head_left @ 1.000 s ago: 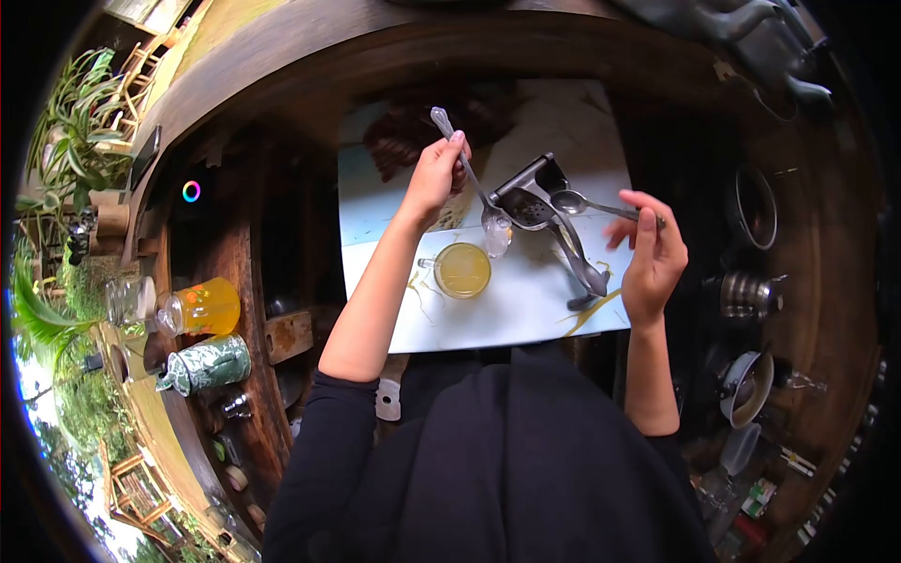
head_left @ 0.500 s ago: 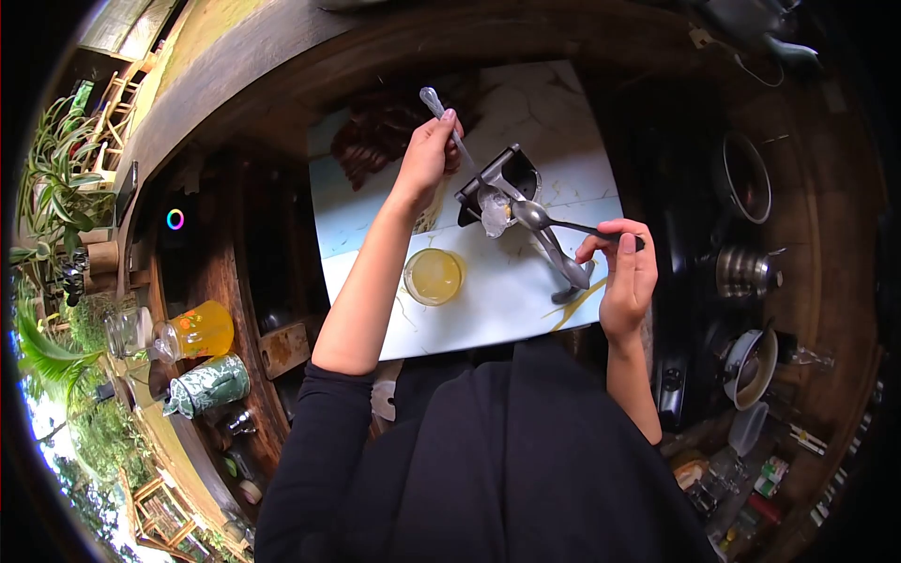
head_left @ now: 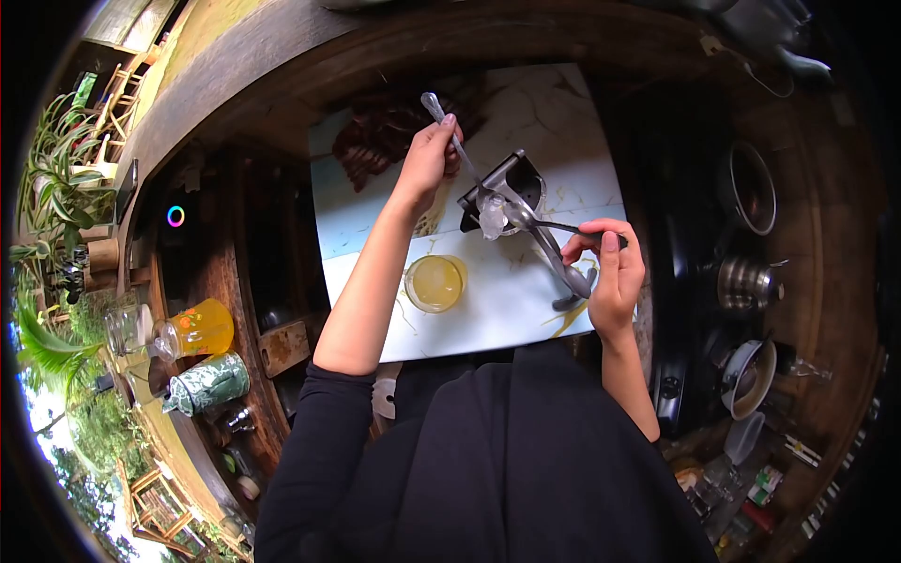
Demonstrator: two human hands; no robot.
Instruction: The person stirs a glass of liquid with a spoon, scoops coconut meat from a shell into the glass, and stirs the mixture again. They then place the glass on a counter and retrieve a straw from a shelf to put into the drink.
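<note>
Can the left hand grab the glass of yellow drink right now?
Probably not: the left hand is busy gripping a spoon with a clear lump at its end. The glass looks close, though, with nothing covering it.

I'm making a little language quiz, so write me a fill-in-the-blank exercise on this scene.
1. The left hand and the right hand each hold a ____.
2. The drink in the glass is coloured ____.
3. The sleeve on the left arm is ____.

Missing words: spoon; yellow; black.
</note>
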